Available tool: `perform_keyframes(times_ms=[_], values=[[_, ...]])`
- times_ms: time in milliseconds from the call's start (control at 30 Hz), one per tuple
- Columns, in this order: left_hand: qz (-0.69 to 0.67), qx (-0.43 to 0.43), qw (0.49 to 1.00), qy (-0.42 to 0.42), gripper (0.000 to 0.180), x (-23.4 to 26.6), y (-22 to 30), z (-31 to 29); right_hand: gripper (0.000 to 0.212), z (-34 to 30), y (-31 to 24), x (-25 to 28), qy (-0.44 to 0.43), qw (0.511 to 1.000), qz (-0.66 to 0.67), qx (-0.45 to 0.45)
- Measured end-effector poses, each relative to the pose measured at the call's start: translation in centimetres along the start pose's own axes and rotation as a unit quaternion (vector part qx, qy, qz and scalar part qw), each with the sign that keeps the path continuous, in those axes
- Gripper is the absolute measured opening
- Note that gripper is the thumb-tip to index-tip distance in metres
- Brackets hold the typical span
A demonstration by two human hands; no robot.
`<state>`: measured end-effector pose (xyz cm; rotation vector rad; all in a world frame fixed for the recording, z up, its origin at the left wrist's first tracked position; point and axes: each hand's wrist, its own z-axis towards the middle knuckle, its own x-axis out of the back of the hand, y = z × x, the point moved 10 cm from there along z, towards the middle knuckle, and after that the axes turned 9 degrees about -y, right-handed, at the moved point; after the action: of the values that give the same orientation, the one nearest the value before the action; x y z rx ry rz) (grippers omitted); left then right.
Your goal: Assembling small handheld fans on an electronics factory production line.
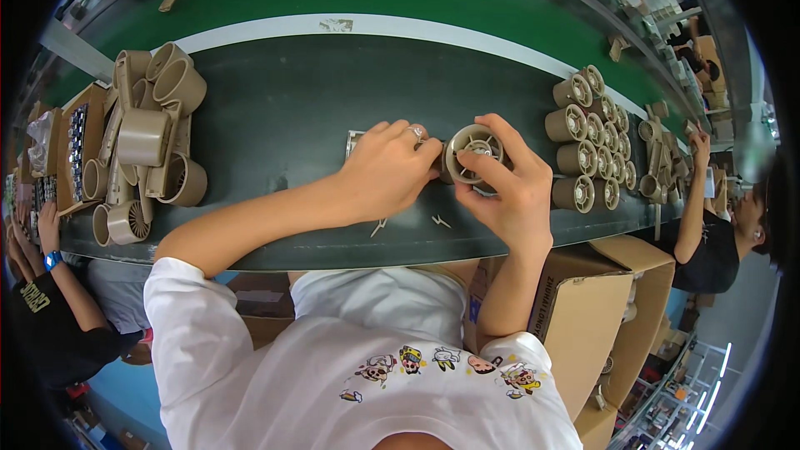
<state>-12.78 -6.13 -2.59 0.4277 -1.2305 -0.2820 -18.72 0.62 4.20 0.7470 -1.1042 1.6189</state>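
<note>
My right hand (512, 187) is closed around a short tan plastic cylinder (451, 148), thumb and fingers on its rim. Spokes and a hub show inside its open end, which faces up toward me. Right beside it, my left hand (383, 168) is closed, with thumb and fingertips pinched against the cylinder's left side. Whatever lies in that pinch is hidden. A pale rectangular piece (352, 143) pokes out from behind the left hand. Nearer to me on the dark belt lie two small white forked pieces, one to the left (378, 227) and one to the right (441, 221).
Tan plastic housings (143, 137) are heaped on the left. Rows of tan cylinders with spoked insides (575, 123) stand at the right, with more tan parts (658, 154) beyond. An open cardboard box (583, 325) is at my right side. Other people work at both sides.
</note>
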Motion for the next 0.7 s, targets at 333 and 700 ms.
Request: perform_keyframes(times_ms=[333,700], values=[[-0.150,0.059,0.986,-0.036,0.010,-0.6,-1.6,-0.3,0.027,-1.3,4.1,-1.1,-0.023,0.916,0.401,0.004],[-0.110,0.066,0.992,-0.008,0.010,-0.5,-1.6,-0.2,0.027,-3.0,7.3,-4.2,0.094,0.797,0.596,0.000]])
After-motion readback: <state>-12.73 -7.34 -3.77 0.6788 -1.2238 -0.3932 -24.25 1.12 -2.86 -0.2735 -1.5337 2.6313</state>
